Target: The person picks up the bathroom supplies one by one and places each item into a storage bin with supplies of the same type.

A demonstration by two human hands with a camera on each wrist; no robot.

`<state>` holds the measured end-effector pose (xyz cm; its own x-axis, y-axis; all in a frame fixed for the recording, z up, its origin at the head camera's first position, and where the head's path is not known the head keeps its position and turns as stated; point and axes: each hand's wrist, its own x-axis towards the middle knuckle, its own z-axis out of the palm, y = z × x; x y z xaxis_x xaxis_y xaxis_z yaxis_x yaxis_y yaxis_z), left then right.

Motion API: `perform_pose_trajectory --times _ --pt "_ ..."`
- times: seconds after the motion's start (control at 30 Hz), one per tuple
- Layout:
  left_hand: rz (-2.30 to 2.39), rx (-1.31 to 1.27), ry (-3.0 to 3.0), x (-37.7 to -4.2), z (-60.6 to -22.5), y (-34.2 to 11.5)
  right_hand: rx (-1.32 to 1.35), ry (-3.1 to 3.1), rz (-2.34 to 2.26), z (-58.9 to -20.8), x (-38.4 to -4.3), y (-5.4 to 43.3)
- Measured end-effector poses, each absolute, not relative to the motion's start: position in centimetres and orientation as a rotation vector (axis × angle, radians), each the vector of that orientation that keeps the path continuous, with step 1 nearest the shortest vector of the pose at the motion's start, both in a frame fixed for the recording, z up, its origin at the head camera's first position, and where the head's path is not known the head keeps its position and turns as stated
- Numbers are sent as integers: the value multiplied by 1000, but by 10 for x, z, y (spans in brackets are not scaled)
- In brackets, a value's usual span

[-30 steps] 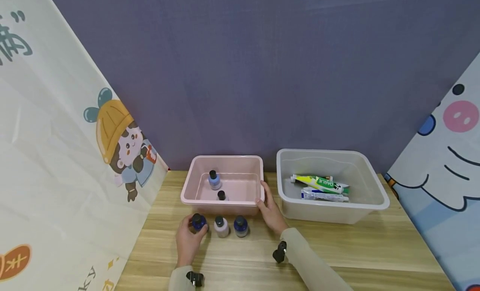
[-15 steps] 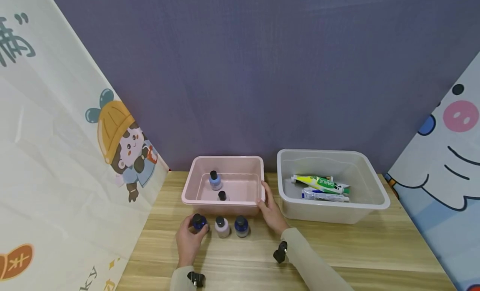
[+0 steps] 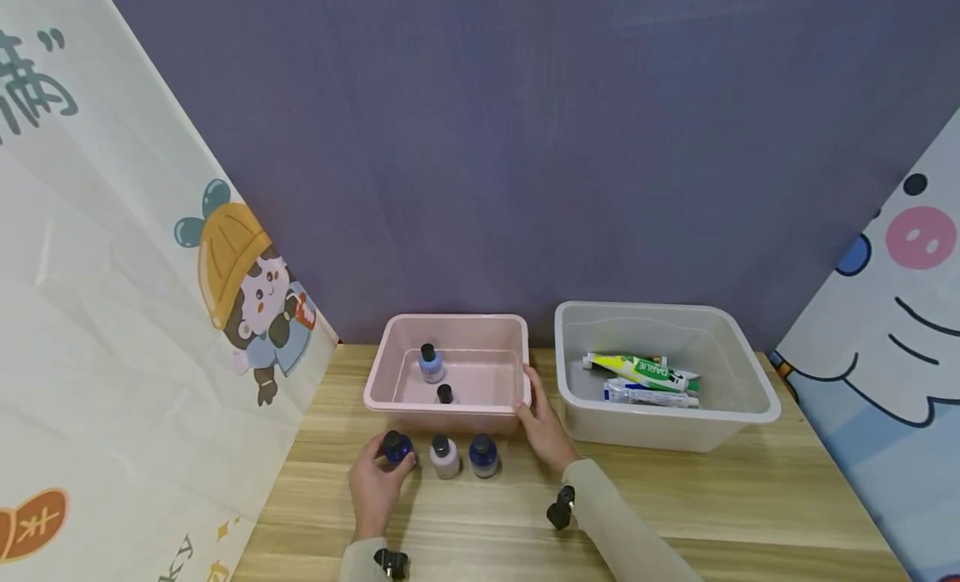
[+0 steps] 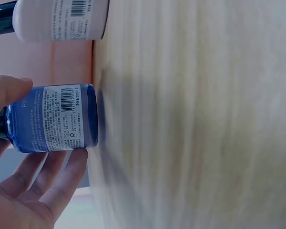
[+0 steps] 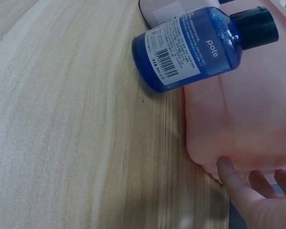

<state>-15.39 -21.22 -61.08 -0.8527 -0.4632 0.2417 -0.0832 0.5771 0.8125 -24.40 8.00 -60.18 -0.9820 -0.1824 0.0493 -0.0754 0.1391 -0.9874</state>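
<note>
My left hand (image 3: 372, 492) holds a small dark blue bottle (image 4: 31, 119) with a black cap between thumb and fingers, at or close to the wooden tabletop. To its right stand a pale pinkish bottle (image 3: 444, 459) and another blue bottle (image 5: 181, 52), both upright. Behind this row is a pink bin (image 3: 450, 418), and my right hand (image 3: 547, 432) grips its front right corner, thumb on the front wall and fingers along the side. Inside the bin are a light blue bottle (image 3: 431, 368) and a second bottle, whose black cap (image 3: 445, 393) shows above the front rim.
A larger whitish bin (image 3: 645, 432) stands to the right of the pink one, holding several toothpaste tubes (image 3: 637, 369). A grey-blue cloth (image 3: 480, 148) hangs behind the table, and printed sheets (image 3: 97, 315) flank it. Wooden tabletop (image 3: 480, 540) extends in front of the bottles.
The view has shifted very slightly. Both hands keep their holds on the blue bottle and the pink bin, and the other bottles stay where they were.
</note>
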Motion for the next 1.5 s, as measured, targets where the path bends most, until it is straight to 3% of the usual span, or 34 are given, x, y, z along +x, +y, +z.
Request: perform_pose_trajectory --times 1.5 --pt "-1325 360 -2266 -148 -544 -214 -278 2239 -2066 -607 -245 80"
